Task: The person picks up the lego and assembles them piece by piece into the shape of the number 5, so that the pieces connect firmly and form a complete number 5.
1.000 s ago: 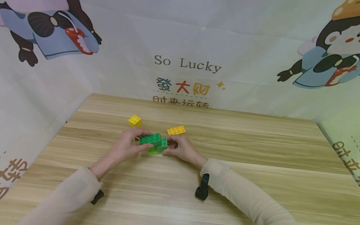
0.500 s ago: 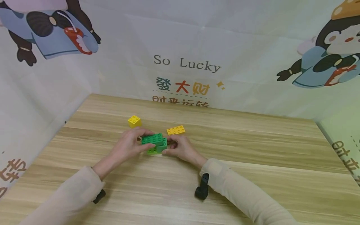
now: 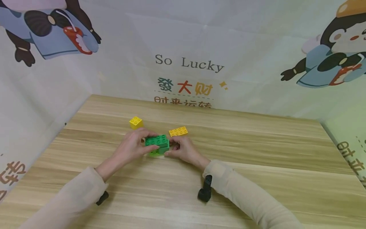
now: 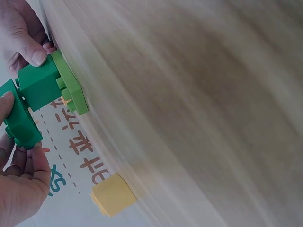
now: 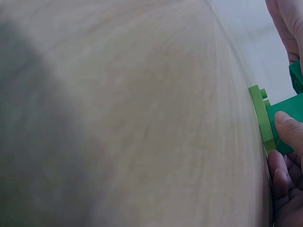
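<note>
My left hand (image 3: 130,146) holds a dark green toy building brick (image 3: 156,141) between thumb and fingers. Below it, a second green brick (image 4: 40,84) is fixed on one end of a light green plate (image 4: 71,84), which lies on the table. In the left wrist view the upper brick (image 4: 21,120) tilts against the lower brick's studded top; whether any studs are engaged I cannot tell. My right hand (image 3: 186,150) pinches the lower brick and plate at their right end, its thumb on the brick's side in the right wrist view.
A yellow cube-shaped brick (image 3: 136,123) stands on the wooden table (image 3: 257,152) behind my left hand. Just beyond my right hand lies a flat yellow studded plate (image 3: 178,131). A printed cloth backdrop (image 3: 243,63) rises behind the table.
My left hand has shifted a little to the right with the upper green brick, which now covers more of the lower brick. My right hand keeps its place.
</note>
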The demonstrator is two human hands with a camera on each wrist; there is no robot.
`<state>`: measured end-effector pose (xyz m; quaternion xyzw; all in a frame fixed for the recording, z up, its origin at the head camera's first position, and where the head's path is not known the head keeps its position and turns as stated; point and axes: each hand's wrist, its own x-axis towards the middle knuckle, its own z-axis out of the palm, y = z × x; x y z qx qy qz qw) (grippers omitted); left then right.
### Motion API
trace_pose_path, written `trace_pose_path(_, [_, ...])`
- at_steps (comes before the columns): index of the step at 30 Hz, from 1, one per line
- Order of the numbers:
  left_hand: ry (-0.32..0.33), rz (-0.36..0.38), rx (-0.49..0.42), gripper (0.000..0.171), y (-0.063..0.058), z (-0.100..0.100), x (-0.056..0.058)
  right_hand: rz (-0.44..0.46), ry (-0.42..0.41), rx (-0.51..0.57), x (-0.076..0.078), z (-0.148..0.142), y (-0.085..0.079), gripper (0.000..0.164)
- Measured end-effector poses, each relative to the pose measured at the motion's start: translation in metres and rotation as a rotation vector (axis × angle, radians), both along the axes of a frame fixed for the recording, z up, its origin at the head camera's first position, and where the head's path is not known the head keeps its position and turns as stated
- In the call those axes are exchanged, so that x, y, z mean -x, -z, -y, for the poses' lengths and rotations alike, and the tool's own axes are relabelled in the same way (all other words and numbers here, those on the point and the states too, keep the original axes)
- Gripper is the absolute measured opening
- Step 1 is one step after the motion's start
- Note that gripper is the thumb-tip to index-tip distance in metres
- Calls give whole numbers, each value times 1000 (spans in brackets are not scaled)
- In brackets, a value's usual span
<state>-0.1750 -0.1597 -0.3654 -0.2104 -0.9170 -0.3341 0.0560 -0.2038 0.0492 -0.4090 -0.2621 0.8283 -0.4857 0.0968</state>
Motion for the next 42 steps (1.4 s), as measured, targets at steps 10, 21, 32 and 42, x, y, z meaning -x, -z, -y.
trace_pose_path(10, [4, 8, 9, 36, -2, -3, 3, -6, 1, -9, 1, -1, -2, 36])
trace_pose_path(21, [18, 4, 18, 36, -4, -5, 4, 0, 4, -20, 1, -1, -2, 36])
trace_pose_path(32, [37, 3, 34, 34, -4, -6, 4, 7, 0, -25, 0, -1, -1, 36])
trace_pose_path(42, [47, -4, 46, 34, -4, -6, 4, 8, 4, -24, 2, 0, 1, 36])
